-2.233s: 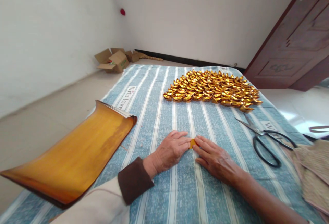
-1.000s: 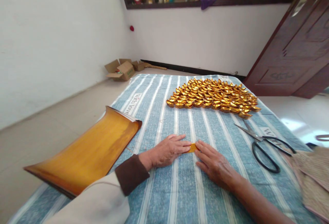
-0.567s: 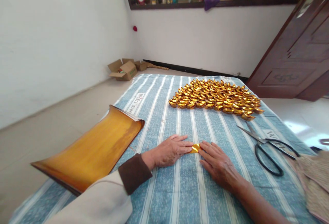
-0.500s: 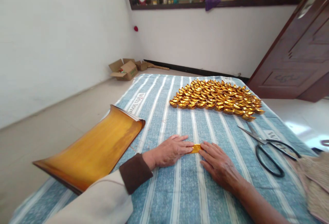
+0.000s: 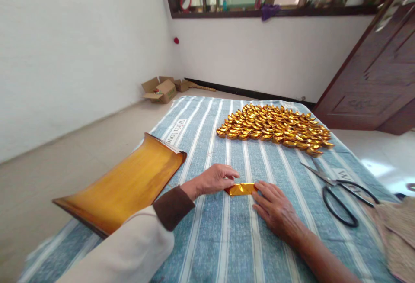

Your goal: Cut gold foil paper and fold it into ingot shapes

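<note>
Left hand and right hand at opposite ends of a folded gold strip

Fingers of the left hand curl narrowly at one end; whether they pinch it cannot be told. The right hand lies low, fingers extended, tips on the other end. Should those tips ease, the strip might skid or spring open on the striped cloth; uneven tension could skew its creases. Between the hands, the strip appears narrow and glossy, with slanting creases and a darker left end.

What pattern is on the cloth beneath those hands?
The cloth has mottled blue and white stripes plus some lettering, shown in the head view.
</note>
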A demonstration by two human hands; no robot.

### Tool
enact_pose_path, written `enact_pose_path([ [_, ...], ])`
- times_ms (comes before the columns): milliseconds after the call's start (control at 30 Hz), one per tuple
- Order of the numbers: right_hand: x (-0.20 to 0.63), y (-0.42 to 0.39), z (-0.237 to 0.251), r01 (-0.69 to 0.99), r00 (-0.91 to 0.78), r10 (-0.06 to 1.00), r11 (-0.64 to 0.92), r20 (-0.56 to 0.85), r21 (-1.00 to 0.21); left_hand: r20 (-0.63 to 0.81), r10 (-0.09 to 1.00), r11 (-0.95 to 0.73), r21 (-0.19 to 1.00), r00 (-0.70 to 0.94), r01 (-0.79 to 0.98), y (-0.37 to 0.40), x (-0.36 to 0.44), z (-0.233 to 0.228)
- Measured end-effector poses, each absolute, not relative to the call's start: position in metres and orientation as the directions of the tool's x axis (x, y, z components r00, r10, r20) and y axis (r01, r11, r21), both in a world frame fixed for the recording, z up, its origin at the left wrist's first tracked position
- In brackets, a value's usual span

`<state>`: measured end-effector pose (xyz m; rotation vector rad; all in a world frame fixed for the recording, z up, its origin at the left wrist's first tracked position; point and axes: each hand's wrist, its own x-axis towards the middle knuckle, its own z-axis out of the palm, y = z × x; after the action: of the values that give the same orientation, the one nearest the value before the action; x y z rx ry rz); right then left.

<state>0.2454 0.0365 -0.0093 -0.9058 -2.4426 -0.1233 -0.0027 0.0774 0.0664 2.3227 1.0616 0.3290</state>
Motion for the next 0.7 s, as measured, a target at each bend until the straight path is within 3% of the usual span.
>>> enact_pose_path([
  [100, 0.246, 0.037, -0.011, 0.626, -0.635, 0.574, 0.775, 0.517, -0.091, -0.171, 0.839, -0.375, 0.506, 0.516, 0.777, 0.086, -0.003, 0.076],
  [433, 0.246, 0.039, -0.009, 0.626, -0.621, 0.590, 0.769, 0.516, -0.128, -0.340, 0.891, -0.197, 0.305, 0.299, 0.932, 0.089, 0.035, 0.085],
  [700, 0.245, 0.038, -0.006, 0.607, -0.627, 0.586, 0.781, 0.513, -0.149, -0.436, 0.876, -0.025, 0.389, 0.208, 0.921, 0.091, 0.045, 0.081],
])
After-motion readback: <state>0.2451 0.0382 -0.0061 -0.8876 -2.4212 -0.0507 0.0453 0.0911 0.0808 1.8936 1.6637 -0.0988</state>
